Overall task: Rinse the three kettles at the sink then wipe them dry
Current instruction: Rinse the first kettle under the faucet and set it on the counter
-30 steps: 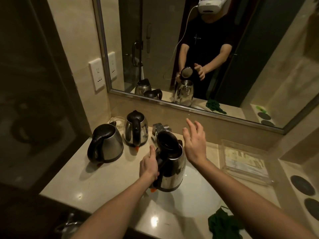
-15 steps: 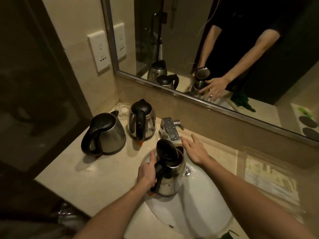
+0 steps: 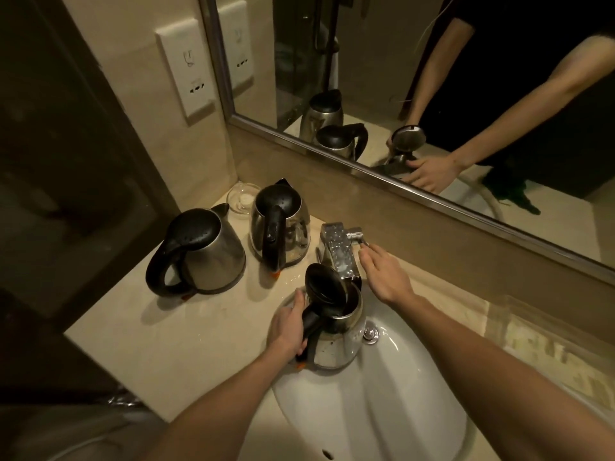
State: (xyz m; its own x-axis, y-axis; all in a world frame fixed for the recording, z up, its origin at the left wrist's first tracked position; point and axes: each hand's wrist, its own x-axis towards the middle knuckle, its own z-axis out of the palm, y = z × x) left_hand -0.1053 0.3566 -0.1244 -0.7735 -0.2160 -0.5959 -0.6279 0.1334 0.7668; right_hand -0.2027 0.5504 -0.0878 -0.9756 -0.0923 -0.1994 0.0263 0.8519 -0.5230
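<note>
Gripping black handle of open-lidded steel kettle point(image 3: 336, 327) with left hand point(image 3: 287, 327) over white basin's point(image 3: 382, 410) back edge; right hand point(image 3: 386, 277), fingers spread, touching chrome tap point(image 3: 339, 251).

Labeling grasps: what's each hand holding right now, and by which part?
Left hand holds the open kettle by its black handle, over the sink. Right hand holds nothing; it's open, fingers at the tap lever.

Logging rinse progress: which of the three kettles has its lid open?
The steel kettle held by the left hand over the white sink; both counter kettles are shut.
</note>
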